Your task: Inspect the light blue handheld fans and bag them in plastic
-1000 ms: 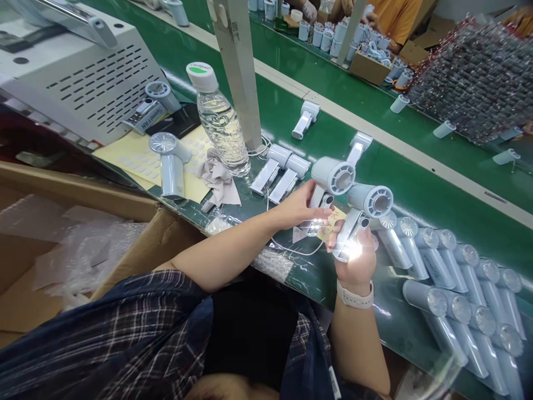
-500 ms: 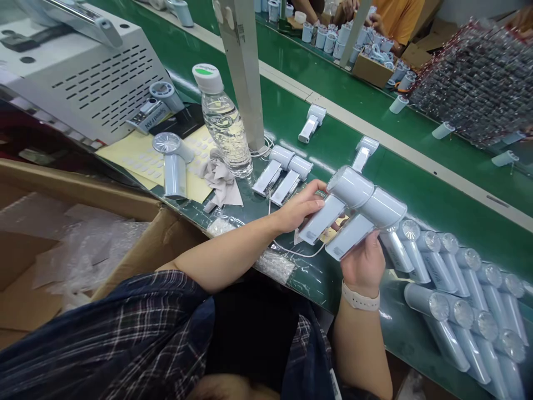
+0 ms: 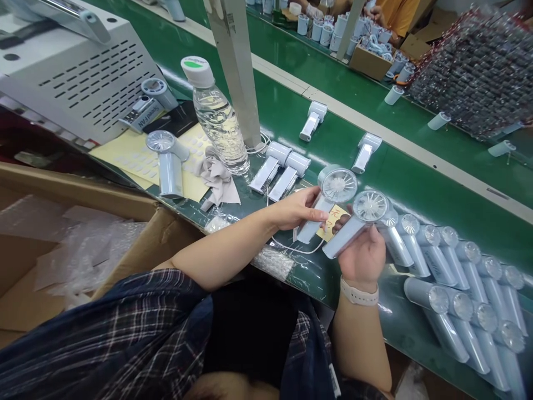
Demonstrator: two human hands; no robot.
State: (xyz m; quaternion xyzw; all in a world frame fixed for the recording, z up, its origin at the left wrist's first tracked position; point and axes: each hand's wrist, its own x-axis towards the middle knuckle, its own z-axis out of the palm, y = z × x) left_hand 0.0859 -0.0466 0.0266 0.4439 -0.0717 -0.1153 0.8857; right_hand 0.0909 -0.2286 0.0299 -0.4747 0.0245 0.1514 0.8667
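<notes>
My left hand (image 3: 296,210) grips the handle of a pale blue handheld fan (image 3: 328,194), its round grille turned up toward me. My right hand (image 3: 361,254), with a white watch at the wrist, grips a second fan of the same kind (image 3: 357,219) right beside the first. Both fans hover just above the near edge of the green belt (image 3: 416,183). A yellow note (image 3: 331,221) and a thin white cable (image 3: 291,249) lie under them.
Two rows of several finished fans (image 3: 453,278) lie to the right. Two fans (image 3: 281,169) lie flat behind my hands, others farther out. A water bottle (image 3: 216,119), cloth (image 3: 219,178), upright fan (image 3: 169,164) and white machine (image 3: 75,66) stand at left. An open carton (image 3: 83,244) sits below. Other people work across the belt.
Both fans have been turned in my hands: a second ago their hollow backs faced me, then their sides, and now the front grilles face up. My grip stayed on the handles.
</notes>
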